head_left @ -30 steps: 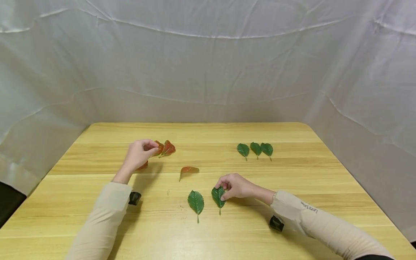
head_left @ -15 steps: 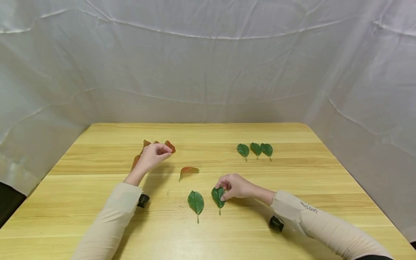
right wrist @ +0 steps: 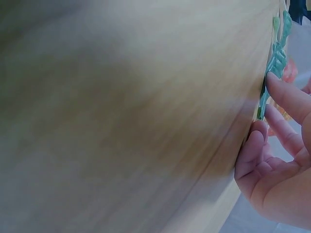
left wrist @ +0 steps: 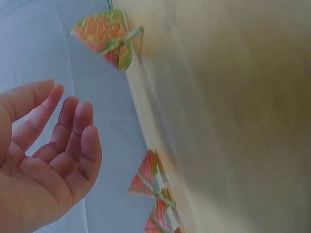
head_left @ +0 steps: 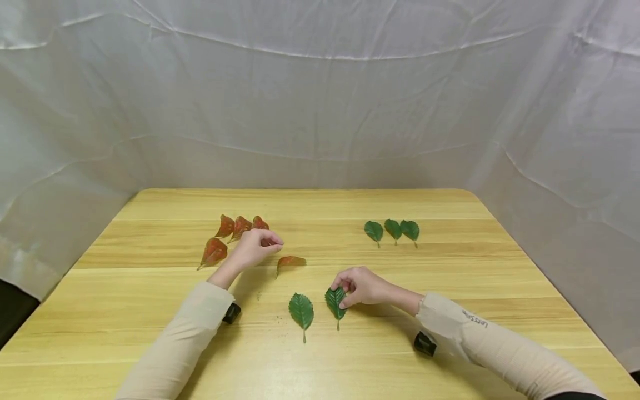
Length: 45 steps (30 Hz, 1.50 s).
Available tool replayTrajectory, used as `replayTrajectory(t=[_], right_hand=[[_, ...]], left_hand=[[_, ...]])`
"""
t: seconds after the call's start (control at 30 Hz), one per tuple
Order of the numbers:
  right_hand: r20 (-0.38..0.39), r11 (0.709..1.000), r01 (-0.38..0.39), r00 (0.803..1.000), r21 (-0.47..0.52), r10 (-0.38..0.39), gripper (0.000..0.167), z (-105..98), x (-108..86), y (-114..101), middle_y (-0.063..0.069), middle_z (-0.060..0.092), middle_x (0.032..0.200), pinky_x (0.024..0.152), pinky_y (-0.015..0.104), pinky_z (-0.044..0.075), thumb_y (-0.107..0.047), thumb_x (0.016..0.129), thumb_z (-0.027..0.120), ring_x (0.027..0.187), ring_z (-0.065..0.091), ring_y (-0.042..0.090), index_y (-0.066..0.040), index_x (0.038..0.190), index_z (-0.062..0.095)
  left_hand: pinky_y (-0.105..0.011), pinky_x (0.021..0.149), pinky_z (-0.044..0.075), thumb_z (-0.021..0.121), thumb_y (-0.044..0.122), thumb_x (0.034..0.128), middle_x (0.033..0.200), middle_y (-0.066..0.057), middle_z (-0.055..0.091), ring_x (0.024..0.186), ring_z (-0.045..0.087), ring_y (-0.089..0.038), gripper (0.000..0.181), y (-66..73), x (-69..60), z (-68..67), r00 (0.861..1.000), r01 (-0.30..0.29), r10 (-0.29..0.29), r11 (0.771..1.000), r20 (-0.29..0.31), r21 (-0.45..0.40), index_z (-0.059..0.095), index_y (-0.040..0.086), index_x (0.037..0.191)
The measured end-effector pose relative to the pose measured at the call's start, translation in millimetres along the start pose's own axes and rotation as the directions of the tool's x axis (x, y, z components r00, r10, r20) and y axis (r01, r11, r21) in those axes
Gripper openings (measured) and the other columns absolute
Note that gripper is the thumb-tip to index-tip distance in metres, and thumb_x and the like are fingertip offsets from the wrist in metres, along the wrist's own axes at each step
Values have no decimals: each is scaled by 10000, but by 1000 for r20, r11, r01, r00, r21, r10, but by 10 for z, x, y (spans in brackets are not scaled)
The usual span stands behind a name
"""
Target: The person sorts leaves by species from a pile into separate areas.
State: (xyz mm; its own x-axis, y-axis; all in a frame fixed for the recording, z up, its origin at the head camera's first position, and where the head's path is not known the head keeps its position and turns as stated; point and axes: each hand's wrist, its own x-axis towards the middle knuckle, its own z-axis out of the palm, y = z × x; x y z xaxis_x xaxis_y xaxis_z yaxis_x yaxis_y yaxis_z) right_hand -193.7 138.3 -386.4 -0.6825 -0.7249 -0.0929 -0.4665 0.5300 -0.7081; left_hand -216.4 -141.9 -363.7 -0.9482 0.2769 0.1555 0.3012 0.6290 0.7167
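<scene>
My left hand [head_left: 255,248] holds nothing; in the left wrist view its fingers [left wrist: 90,141] are loosely bent, with a gap to the thumb. Just right of it on the table lies a curled red leaf [head_left: 291,260]. Behind and left of this hand are several other red leaves [head_left: 214,251], one partly covered by the hand. My right hand [head_left: 366,286] pinches a green leaf [head_left: 335,303] at its edges, low against the table; the right wrist view shows thumb and forefinger on the leaf [right wrist: 277,60]. Another green leaf [head_left: 301,310] lies to its left.
Three green leaves [head_left: 393,228] lie in a row at the back right of the wooden table [head_left: 320,205]. Pale cloth [head_left: 320,111] hangs behind and at the sides. A black wrist device [head_left: 425,344] sits under the right sleeve, another [head_left: 231,313] under the left.
My left hand has moved right and toward me, from the red leaves at the back left to near the curled red leaf. The right hand and its green leaf have stayed put.
</scene>
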Motion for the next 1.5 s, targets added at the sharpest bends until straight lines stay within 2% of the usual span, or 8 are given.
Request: replayTrajectory(t=[0.33,0.7,0.83,1.1,1.37,1.5], right_hand=[[4,1000,-5,1000,13,5,264,-3,-1,-1,18,475,698,498,180,335,-2,691,737,548,368,56,-15,933,632],[8,1000,0,1000,-2,0,269,3,-6,-4,14,476,700,510,184,349,2,694,733,562,382,69,-11,942,630],[8,1000,3,1000,-1,-3,267,-6,-10,-18,15,475,699,512,185,348,5,696,731,561,378,65,-8,942,629],[21,1000,-14,1000,10,14,265,-24,-11,-39,28,481,711,510,176,347,41,699,714,554,375,59,2,946,626],[39,994,-61,998,90,57,233,-63,4,9,37,472,725,498,171,341,121,690,672,526,346,70,22,896,632],[27,993,-62,998,102,60,203,-76,10,30,28,513,712,504,172,362,167,710,582,552,383,74,46,861,645]], left_hand=[[-292,623,458,635,95,826,798,-20,639,691,559,-143,143,41,62,82,990,-15,8,999,142,49,680,3,926],[-279,635,456,665,49,791,781,-5,631,711,552,-133,121,67,112,121,959,-22,-2,996,284,84,700,26,905],[-275,637,450,672,23,778,804,-26,635,705,531,-127,146,69,126,124,950,-22,-3,997,313,78,691,-2,920],[-236,598,392,686,5,758,782,-10,618,658,443,-113,161,54,149,126,927,26,-55,996,370,83,693,7,918],[-242,612,428,689,12,758,792,1,624,677,490,-110,154,65,162,126,918,42,-80,994,388,105,702,32,910],[-248,636,446,689,6,755,819,-4,639,705,521,-105,158,68,160,132,917,41,-82,993,391,111,703,30,910]])
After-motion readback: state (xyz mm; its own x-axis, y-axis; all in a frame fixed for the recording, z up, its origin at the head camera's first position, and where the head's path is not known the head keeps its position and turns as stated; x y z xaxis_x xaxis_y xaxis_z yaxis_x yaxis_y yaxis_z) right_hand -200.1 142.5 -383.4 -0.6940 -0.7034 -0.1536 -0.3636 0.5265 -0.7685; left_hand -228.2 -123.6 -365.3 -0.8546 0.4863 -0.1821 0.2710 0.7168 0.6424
